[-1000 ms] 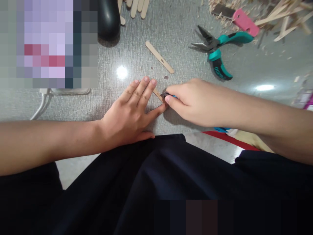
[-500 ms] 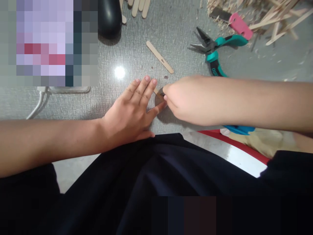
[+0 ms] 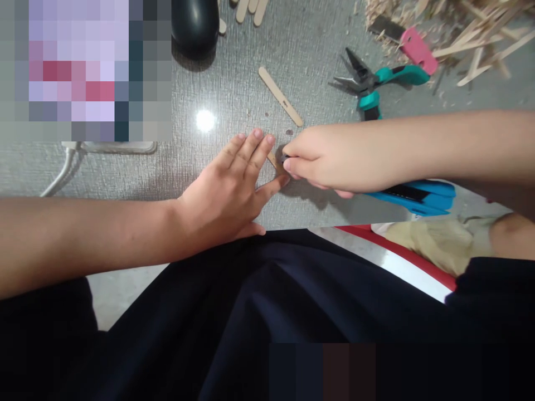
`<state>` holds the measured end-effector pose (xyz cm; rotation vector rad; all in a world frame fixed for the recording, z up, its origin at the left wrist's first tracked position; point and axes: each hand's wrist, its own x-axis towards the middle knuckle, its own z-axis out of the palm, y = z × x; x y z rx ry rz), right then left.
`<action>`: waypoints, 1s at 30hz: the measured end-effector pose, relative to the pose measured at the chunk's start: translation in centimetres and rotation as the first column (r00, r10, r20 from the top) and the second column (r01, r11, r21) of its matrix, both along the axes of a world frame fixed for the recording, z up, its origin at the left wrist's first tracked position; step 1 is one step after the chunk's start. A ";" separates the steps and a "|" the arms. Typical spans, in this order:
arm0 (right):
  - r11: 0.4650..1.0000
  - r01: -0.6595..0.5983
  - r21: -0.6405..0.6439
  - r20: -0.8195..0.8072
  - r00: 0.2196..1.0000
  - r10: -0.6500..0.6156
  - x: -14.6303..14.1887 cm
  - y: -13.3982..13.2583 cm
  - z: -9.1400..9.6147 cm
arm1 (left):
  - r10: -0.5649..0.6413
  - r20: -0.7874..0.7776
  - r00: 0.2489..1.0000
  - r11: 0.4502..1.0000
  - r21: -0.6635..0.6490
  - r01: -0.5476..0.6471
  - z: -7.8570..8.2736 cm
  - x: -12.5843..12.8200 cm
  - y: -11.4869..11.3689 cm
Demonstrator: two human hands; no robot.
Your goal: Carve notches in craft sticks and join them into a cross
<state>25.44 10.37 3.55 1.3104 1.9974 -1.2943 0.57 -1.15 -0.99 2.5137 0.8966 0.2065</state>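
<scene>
My left hand (image 3: 229, 178) lies flat with its fingers spread, palm down at the table's near side. Under its fingers is a wooden craft stick (image 3: 273, 160), mostly covered; a short piece shows beside the index finger. My right hand (image 3: 313, 159) is closed around a blue utility knife (image 3: 432, 196), whose handle sticks out below the wrist. The knife's dark tip meets the stick close to my left index fingertip. Just beyond my hands lies another craft stick (image 3: 280, 96) with a small dark mark near its lower end.
Pliers with teal handles (image 3: 368, 83) lie spread beyond my right forearm. A pink-handled blade (image 3: 418, 50) rests by a pile of wood shavings and split sticks (image 3: 480, 44). At the back are a black rounded object (image 3: 195, 28) and more craft sticks (image 3: 253, 8). A white cable (image 3: 62, 170) runs at left.
My right hand has tilted and shifted slightly, so more of the blue knife handle shows below the wrist. The left hand stays flat on the stick. The whole view has shifted a little.
</scene>
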 end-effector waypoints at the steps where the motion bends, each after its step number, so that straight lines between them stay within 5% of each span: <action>1: 0.991 -0.052 -0.126 0.142 0.987 0.070 -0.8 0.1 0.8 | 0.006 0.002 1.000 1.000 0.007 -0.006 -0.1 0.0 -0.1; 5: 0.974 0.008 -0.227 0.379 0.922 0.081 -3.6 0.4 3.1 | 0.028 0.006 1.000 1.000 0.008 -0.028 -0.2 -0.1 -0.2; 18: 0.893 0.283 -0.349 0.406 0.905 -0.128 -3.8 0.2 3.5 | 0.021 -0.011 1.000 0.999 0.026 -0.021 0.2 0.5 0.0; 25: 0.877 0.263 -0.403 0.237 0.955 -0.177 -3.2 0.1 4.8 | 0.088 0.043 0.995 0.993 0.078 -0.091 -0.5 1.0 -0.8; 30: 0.873 0.297 -0.387 0.164 0.954 -0.252 -1.4 -0.5 3.1 | 0.073 0.019 0.997 0.993 0.087 -0.074 -0.1 0.8 -0.5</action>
